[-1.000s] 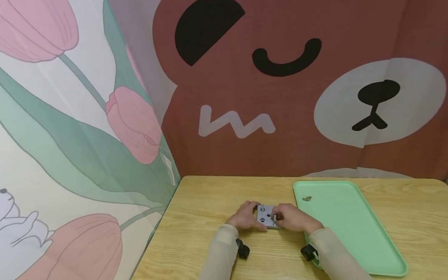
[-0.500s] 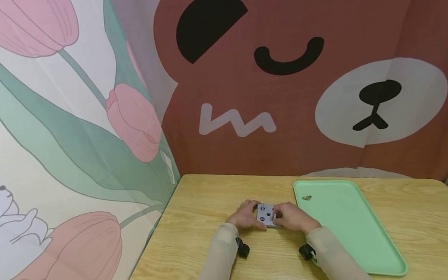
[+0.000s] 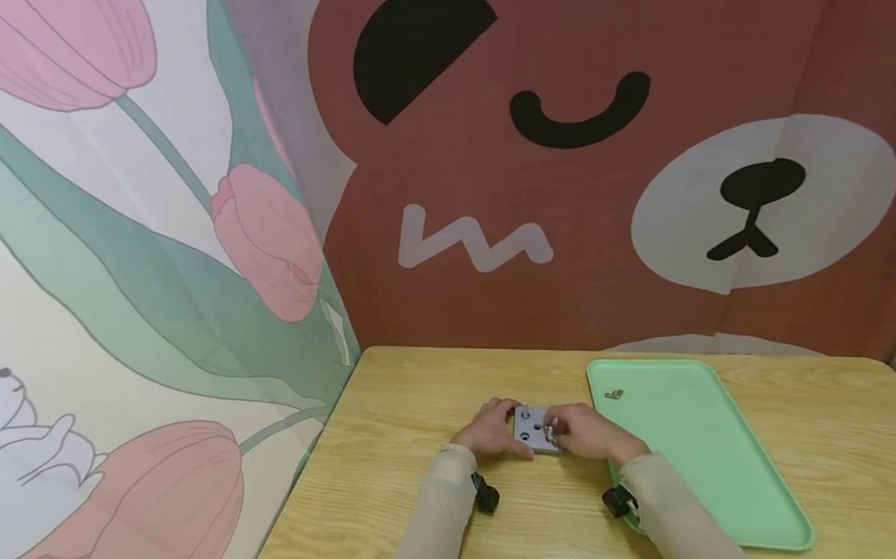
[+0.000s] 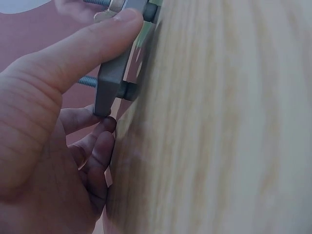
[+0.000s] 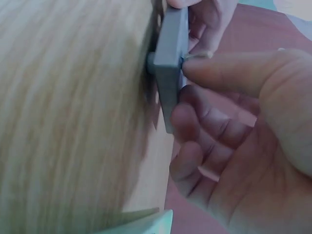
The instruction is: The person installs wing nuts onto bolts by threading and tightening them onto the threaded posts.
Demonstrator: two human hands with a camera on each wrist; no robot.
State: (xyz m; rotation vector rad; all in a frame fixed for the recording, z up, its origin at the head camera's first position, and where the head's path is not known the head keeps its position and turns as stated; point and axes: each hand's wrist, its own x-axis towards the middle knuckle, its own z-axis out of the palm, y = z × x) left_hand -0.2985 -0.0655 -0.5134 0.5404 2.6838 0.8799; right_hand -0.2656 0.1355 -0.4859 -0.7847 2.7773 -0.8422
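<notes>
My left hand [image 3: 492,429] grips the left side of a small grey plate [image 3: 534,446] with several holes, thumb at the near edge. In the left wrist view, threaded bolts [image 4: 87,81] pass through the plate, their dark heads [image 4: 129,91] underneath between plate and table. My right hand [image 3: 586,432] is at the plate's right side. Its thumb and fingers pinch a small brass-coloured wing nut [image 4: 115,6] on a bolt there. In the right wrist view, one wing [image 5: 199,55] shows by the thumb tip; the fingers partly hide the rest.
A light green tray [image 3: 696,452] lies on the wooden table [image 3: 408,398], right of the plate and partly under the right forearm. A few small brass-coloured pieces [image 3: 614,395] lie at its far left corner. Printed cloths hang behind and to the left.
The right fingers have shifted slightly about the wing nut, closing over it and then loosening a little. The left hand and the plate have stayed in place.
</notes>
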